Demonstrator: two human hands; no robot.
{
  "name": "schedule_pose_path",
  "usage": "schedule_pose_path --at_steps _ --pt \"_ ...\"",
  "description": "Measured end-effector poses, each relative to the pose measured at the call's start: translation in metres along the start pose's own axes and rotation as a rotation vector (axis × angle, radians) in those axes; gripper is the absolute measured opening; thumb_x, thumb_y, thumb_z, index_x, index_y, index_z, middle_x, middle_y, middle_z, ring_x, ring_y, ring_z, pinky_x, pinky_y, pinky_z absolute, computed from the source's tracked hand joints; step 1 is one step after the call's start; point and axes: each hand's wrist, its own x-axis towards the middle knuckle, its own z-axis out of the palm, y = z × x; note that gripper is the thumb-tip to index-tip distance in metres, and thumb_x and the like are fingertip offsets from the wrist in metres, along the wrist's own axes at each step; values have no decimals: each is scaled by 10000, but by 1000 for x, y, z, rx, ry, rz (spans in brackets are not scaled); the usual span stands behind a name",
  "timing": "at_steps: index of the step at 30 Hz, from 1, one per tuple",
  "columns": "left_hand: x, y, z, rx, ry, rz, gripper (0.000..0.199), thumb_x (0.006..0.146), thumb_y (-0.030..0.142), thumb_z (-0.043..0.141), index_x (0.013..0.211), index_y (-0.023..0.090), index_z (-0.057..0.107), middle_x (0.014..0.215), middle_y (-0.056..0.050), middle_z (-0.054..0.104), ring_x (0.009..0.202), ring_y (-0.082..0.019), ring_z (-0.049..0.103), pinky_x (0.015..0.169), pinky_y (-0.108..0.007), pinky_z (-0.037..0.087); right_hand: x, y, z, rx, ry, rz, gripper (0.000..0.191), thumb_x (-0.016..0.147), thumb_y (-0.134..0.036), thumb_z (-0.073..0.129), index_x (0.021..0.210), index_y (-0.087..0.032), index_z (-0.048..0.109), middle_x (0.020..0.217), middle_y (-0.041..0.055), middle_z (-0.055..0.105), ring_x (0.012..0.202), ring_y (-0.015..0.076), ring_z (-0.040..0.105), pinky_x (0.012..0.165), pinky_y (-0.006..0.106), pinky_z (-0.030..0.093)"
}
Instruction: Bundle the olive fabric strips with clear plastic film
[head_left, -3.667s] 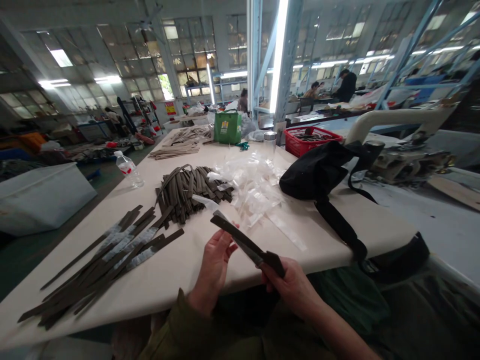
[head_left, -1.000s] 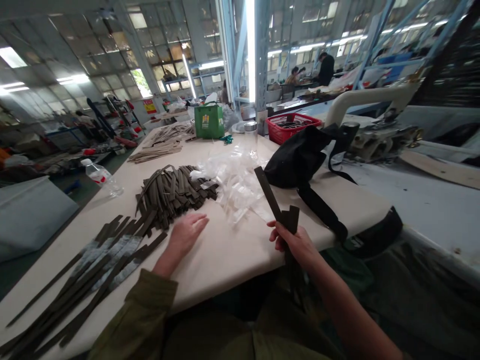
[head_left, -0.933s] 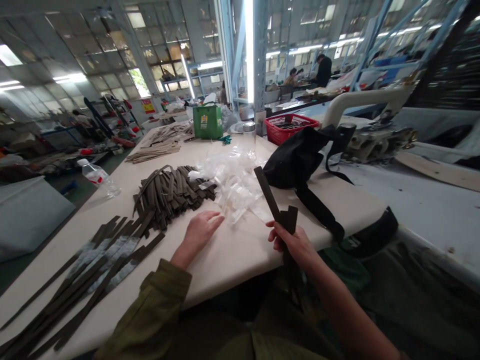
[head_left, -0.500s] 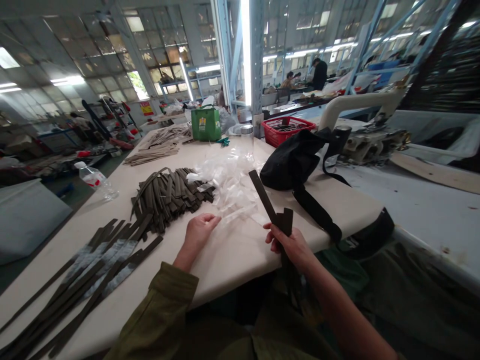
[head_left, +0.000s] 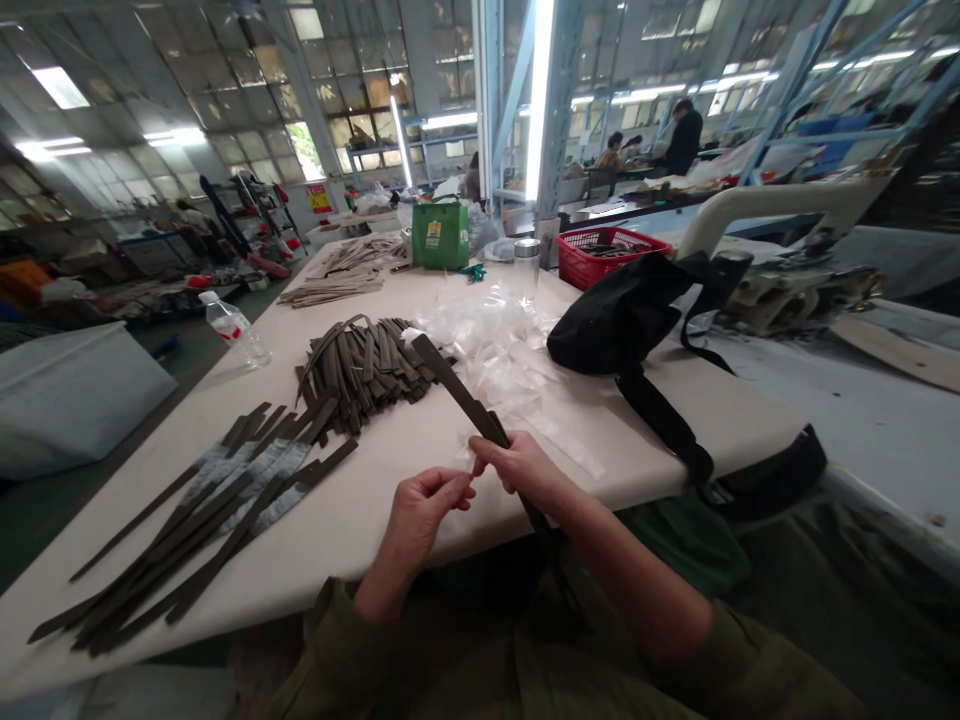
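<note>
My right hand [head_left: 525,470] is closed around a few long dark olive fabric strips [head_left: 457,388], which slant up to the left and hang down past the table edge. Just beside it, my left hand [head_left: 426,508] is pinched on a thin clear plastic strip [head_left: 472,461] where the two hands almost meet. Much of that plastic is hidden by my fingers. Beyond my hands lies a loose heap of clear plastic strips [head_left: 499,345]. A pile of dark fabric strips [head_left: 364,375] sits left of it. Nearer on the left are bundles of strips wrapped in plastic [head_left: 240,490].
On the pale table [head_left: 405,440] stand a water bottle [head_left: 236,330], a green bag [head_left: 440,236], a clear jar [head_left: 526,270] and a red basket [head_left: 600,255]. A black bag [head_left: 615,320] trails its strap over the right edge. A sewing machine [head_left: 780,270] stands at right; people work far behind.
My right hand has moved left with the fabric strips, which now tilt further left. My left hand has drawn the plastic strip nearer, and both hands are close together. The view has shifted slightly.
</note>
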Motion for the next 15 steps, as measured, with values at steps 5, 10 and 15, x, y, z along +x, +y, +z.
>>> schedule_pose_path --at_steps 5,10,15 --pt "-12 -1 4 -44 -64 -47 276 741 400 705 815 139 756 739 -75 724 663 -159 624 693 -270 488 13 -7 3 -89 28 -56 192 770 -342 613 748 -157 663 631 -9 639 397 65 392 375 205 298" --pt "-15 4 -1 -123 -179 -76 348 801 431 629 888 118 753 843 -125 741 738 -193 661 749 -306 502 6 -20 1 -226 16 -142 137 773 -274 613 705 -166 664 633 -3 656 554 117 541 524 215 395" --pt "-12 7 -5 -83 -311 -109 265 762 360 668 825 121 764 785 -113 742 737 -194 663 743 -292 493 1 -27 3 -353 -12 -186 129 768 -249 623 668 -180 665 606 -7 653 566 132 547 539 227 375"
